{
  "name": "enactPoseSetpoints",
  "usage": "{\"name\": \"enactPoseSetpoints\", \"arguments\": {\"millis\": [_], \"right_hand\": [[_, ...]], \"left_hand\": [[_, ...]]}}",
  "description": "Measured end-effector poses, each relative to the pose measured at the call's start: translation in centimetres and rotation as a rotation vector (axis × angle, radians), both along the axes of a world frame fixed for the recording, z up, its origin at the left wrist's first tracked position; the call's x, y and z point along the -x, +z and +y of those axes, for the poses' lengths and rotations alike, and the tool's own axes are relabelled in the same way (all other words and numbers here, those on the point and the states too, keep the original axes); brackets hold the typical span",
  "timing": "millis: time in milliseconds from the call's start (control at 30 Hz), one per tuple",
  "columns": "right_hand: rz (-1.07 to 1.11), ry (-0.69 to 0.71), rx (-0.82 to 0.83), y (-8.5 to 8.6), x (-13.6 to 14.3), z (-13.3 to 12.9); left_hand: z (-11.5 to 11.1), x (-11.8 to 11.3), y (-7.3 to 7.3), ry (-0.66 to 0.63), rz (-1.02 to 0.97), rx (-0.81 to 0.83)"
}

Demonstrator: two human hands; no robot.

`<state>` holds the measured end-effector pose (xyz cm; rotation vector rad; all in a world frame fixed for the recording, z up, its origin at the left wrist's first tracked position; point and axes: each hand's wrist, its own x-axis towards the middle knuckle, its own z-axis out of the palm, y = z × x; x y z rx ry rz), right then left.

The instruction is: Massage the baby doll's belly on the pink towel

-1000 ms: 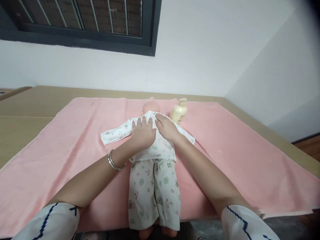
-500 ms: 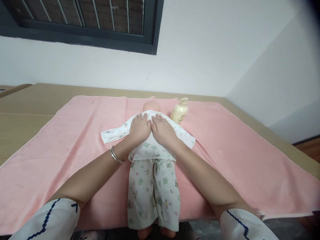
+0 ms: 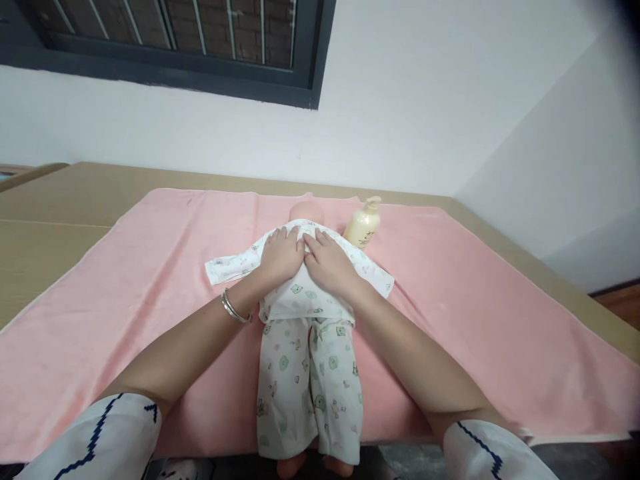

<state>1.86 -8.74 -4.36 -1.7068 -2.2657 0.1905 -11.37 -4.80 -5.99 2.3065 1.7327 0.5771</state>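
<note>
A baby doll in white patterned pyjamas lies on a pink cloth, its head at the far end and its feet over the near edge. Flat on the upper part of the doll's top rests my left hand, fingers stretched out. My right hand lies beside it on the same top, also open, with the thumbs close together. Neither hand grasps anything. The doll's sleeves spread out to both sides. A silver bangle circles my left wrist.
Right of the doll's head stands a pale yellow pump bottle. The cloth covers a light wooden surface that meets a white wall. A dark-framed window with bars is above at the left.
My hands stay on the doll's top with almost no movement. The whole view has shifted very slightly, so things sit a little farther right.
</note>
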Motion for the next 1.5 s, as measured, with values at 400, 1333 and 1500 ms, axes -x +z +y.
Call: {"name": "enactPoseSetpoints", "arguments": {"millis": [400,1333,1500], "right_hand": [[0.213,0.018,-0.062,-0.9,-3.4,3.4],[0.048,-0.048,-0.121,-2.0,-1.8,2.7],[0.049,-0.044,-0.127,-2.0,-1.8,2.7]], "left_hand": [[-0.9,-0.6,0.1,0.020,0.012,0.007],[0.6,-0.4,-1.2,-0.019,-0.024,-0.087],[0.6,-0.3,-1.2,-0.021,-0.038,-0.103]]}}
